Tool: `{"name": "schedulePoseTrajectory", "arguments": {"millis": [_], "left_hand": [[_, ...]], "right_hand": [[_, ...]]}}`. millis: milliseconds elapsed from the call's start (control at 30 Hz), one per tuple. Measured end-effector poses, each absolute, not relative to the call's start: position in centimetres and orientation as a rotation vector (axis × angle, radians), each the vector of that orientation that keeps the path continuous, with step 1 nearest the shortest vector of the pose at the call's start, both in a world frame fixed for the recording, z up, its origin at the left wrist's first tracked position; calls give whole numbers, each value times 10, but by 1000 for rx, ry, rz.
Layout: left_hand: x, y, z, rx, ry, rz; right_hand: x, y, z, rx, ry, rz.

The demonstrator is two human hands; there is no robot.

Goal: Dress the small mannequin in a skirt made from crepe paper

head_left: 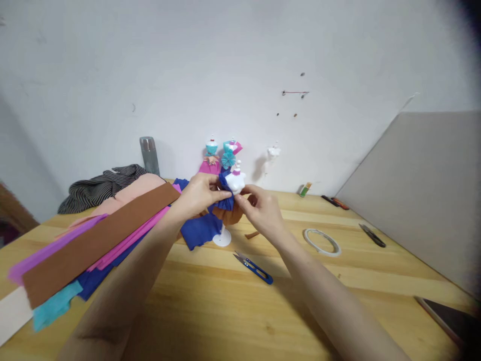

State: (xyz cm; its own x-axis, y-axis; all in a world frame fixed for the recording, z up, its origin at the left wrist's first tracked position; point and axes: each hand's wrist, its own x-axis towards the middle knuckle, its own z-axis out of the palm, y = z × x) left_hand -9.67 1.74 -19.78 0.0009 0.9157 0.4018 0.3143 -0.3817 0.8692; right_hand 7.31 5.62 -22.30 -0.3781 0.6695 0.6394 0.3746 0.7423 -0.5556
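A small white mannequin [236,183] with a pink neck band stands upright between my hands, above the table. Dark blue crepe paper [225,204] is gathered along its left side, over a brown paper skirt [230,217]. My left hand [201,193] is closed, thumb and fingers pinching the blue paper against the torso. On the other side, my right hand [266,210] is also closed, its thumb and fingertips gripping the mannequin at the waist. Below is a round white base [222,238], beside a loose blue paper piece [199,231]. Blue-handled thread snips [254,269] lie nearer me.
Coloured crepe strips, a brown one [101,240] on top, and a striped cloth [103,188] lie left. Behind stand a flask [149,155] and dressed mannequins [211,148]. To the right are a tape roll [319,250], a black-handled cutter [373,235] and a dark tablet-like object [447,321].
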Motion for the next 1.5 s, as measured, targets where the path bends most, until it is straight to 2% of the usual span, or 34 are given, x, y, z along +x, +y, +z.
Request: {"name": "schedulePoseTrajectory", "arguments": {"millis": [333, 1500], "left_hand": [[-97, 15, -193, 1844, 1418, 1394], [-99, 5, -187, 1792, 1476, 1228]], "right_hand": [[79, 56, -214, -733, -2066, 561], [84, 57, -212, -672, -2076, 417]]}}
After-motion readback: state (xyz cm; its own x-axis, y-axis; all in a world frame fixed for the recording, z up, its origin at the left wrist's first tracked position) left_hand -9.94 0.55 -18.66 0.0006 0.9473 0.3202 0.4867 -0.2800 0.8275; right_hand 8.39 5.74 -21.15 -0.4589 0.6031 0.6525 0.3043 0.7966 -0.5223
